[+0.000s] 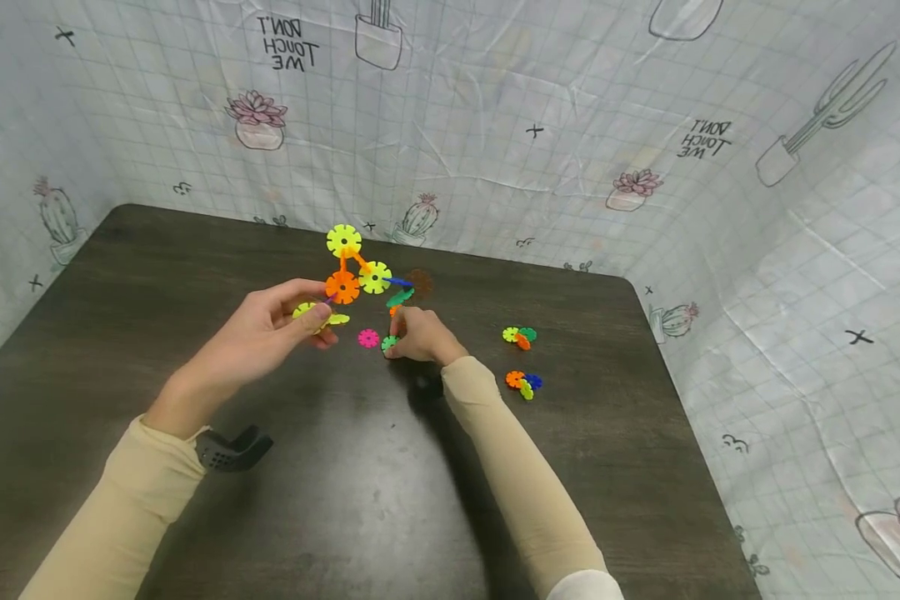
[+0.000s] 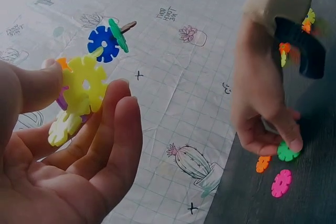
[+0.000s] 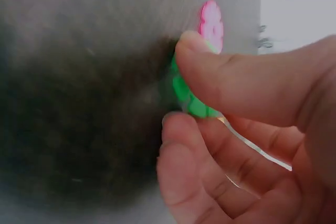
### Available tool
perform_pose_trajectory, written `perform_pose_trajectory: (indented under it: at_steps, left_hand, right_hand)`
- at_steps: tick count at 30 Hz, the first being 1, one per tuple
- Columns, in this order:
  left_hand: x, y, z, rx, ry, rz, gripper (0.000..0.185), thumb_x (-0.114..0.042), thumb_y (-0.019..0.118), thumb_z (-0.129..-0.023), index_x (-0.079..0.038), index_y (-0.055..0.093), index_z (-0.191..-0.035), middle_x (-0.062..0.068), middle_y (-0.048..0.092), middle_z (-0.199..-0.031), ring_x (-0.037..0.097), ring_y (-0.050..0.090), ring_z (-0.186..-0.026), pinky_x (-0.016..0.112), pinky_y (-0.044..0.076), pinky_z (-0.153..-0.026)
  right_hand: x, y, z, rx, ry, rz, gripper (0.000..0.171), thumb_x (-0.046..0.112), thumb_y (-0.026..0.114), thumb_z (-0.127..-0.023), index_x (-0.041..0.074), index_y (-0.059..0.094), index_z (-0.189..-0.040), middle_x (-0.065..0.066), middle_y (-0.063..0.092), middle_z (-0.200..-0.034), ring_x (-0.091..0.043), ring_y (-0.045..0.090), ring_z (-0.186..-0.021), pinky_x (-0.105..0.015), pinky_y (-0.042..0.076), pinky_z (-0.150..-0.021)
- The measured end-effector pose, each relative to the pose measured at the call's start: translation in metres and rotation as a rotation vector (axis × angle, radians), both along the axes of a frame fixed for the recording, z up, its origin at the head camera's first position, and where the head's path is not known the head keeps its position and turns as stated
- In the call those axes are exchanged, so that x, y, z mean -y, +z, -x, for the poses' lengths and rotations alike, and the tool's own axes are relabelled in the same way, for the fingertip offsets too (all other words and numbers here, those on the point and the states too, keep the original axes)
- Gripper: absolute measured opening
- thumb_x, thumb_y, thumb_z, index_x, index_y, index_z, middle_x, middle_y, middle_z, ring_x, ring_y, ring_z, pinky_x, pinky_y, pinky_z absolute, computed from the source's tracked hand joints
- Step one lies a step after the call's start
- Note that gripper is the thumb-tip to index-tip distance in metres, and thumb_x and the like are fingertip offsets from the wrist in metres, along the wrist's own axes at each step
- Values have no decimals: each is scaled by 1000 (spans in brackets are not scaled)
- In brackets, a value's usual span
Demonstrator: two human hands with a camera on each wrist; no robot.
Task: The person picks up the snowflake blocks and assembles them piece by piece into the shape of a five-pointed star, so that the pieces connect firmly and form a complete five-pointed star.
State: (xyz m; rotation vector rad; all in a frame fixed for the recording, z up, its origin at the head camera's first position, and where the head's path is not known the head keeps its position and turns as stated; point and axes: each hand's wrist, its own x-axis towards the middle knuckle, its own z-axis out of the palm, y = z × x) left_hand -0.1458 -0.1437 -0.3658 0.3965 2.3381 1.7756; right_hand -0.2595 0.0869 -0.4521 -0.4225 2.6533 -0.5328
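Observation:
My left hand (image 1: 317, 310) is raised over the dark table (image 1: 345, 500) and pinches the base of a structure of plastic snowflake discs (image 1: 352, 275). Yellow, orange, blue, green and brown discs are joined in it. In the left wrist view the left hand (image 2: 86, 85) has its thumb and fingers around a yellow disc (image 2: 84, 85), and a blue disc (image 2: 103, 43) sticks out above. My right hand (image 1: 393, 337) is down on the table and pinches a loose green disc (image 1: 388, 342) between thumb and fingers (image 3: 210, 82). The right wrist view shows this green disc (image 3: 186, 95) close up.
A pink disc (image 1: 368, 337) lies just left of the right hand, and a small orange disc (image 2: 262, 163) lies beside it. Two small disc clusters (image 1: 519, 336) (image 1: 523, 383) sit on the table to the right. A cactus-print cloth wall (image 1: 495, 125) surrounds the table.

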Motion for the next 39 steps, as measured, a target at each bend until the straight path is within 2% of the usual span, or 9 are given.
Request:
perform_pose_trajectory:
  at_steps: [4,7,11,15,19,22,27,32,39]
  left_hand:
    - [-2,0,0,11,9,-8,46,-35,58,-92,-11,48,-130,10,66,-108,20,68,-87,28,54,-85]
    - [-4,1,1,16,21,-19,46,-35,59,-92,-12,48,-130,11,66,-105,20,68,-86,32,55,-85]
    - [-6,3,3,18,18,-50,43,-33,59,-92,-13,50,-128,11,66,-105,22,68,-86,34,55,-83]
    - [-7,6,4,4,1,-59,42,-33,59,-92,-13,51,-127,11,65,-105,22,67,-86,31,56,-82]
    - [-8,7,6,-18,-2,-44,41,-33,59,-92,-12,51,-126,11,66,-104,22,67,-85,32,56,-81]
    - [-8,7,6,-29,4,-32,40,-33,59,-92,-14,52,-126,9,66,-104,21,67,-84,34,56,-81]
    - [-10,6,6,-38,12,-15,39,-34,59,-92,-16,53,-126,8,66,-103,21,67,-84,35,55,-82]
    - [-11,5,7,-36,7,-16,38,-33,59,-92,-15,53,-126,8,65,-105,21,66,-85,32,55,-80]
    - [-10,3,8,-34,6,-12,40,-33,60,-92,-13,53,-125,9,64,-104,21,66,-84,36,55,-82]
  right_hand:
    - [-11,-2,-21,-20,-40,294,15,21,72,-83,13,60,-87,-1,65,-84,-19,61,-73,-29,51,-64]
    - [-16,3,-39,11,-92,648,13,15,68,-87,9,61,-95,-8,67,-85,-31,66,-75,-38,57,-69]
    - [-13,20,-64,88,-178,1065,25,11,66,-88,3,58,-110,-14,67,-94,-43,64,-87,-49,55,-81]
    - [-5,40,-84,123,-241,1317,29,11,66,-88,0,57,-112,-12,66,-96,-35,67,-87,-44,55,-83]
    - [2,54,-95,185,-260,1521,22,8,65,-88,0,56,-106,-11,66,-94,-23,68,-83,-36,56,-81]
    - [8,58,-100,207,-259,1597,17,7,64,-89,2,55,-102,-10,66,-94,-22,69,-82,-34,56,-81]
    - [17,59,-105,210,-257,1626,15,7,62,-90,4,54,-102,-9,67,-92,-21,70,-81,-36,56,-82]
    - [21,56,-107,211,-268,1618,16,9,63,-89,4,53,-100,-9,66,-90,-18,69,-79,-32,57,-78]
    - [22,55,-107,183,-275,1586,18,12,64,-89,3,53,-99,-9,65,-89,-17,68,-77,-29,58,-72]
